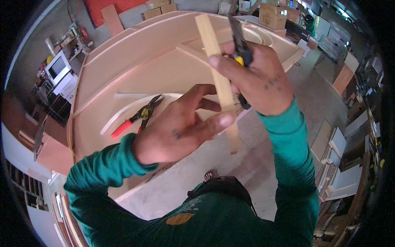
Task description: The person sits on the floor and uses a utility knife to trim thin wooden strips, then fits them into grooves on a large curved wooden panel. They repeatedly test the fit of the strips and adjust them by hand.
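Observation:
A pale wooden strip (219, 78) stands nearly upright in front of me, leaning slightly. My left hand (177, 125) pinches its lower part, thumb in front and fingers partly hidden behind it. Higher up, my right hand (263, 76) presses a thumb against the same strip. The right hand also grips what looks like a utility knife (240, 51) with a black and yellow body; its dark blade end points up and is blurred. Pliers (144, 113) with red and dark handles lie on the panel just beyond my left hand.
A large curved wooden panel (135, 78) with raised ribs spreads before me, with a curved white strip (123, 115) on it. A cardboard box (272, 16) sits at its far right. Boards (335, 152) lean at the right; a white monitor-like unit (59, 67) stands left.

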A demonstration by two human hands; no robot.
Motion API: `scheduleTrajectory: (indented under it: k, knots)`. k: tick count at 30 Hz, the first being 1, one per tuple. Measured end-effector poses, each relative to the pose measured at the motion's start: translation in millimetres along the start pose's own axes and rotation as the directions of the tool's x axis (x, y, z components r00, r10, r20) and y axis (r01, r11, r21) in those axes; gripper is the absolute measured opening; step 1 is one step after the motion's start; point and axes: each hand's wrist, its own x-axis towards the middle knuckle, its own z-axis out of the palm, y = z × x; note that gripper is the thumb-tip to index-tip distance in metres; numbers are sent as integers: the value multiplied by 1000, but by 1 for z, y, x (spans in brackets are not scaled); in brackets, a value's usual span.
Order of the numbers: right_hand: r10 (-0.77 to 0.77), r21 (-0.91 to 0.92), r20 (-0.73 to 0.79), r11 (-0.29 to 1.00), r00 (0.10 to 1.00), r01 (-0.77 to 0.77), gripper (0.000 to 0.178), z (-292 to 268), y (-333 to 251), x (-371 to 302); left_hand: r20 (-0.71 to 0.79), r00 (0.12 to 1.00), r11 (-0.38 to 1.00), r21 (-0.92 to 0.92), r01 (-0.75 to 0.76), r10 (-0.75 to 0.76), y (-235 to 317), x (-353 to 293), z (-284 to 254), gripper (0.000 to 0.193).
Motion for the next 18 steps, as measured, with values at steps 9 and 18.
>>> scheduleTrajectory:
  k: [9,18]
  knots:
    - [369,217,-54,911,928,-350,56,-50,175,99,-317,913,917,-378,127,-257,-60,95,-54,25]
    - [564,-355,-244,705,789,-614,75,-110,475,185,-630,709,907,-420,32,-317,-100,131,-132,27]
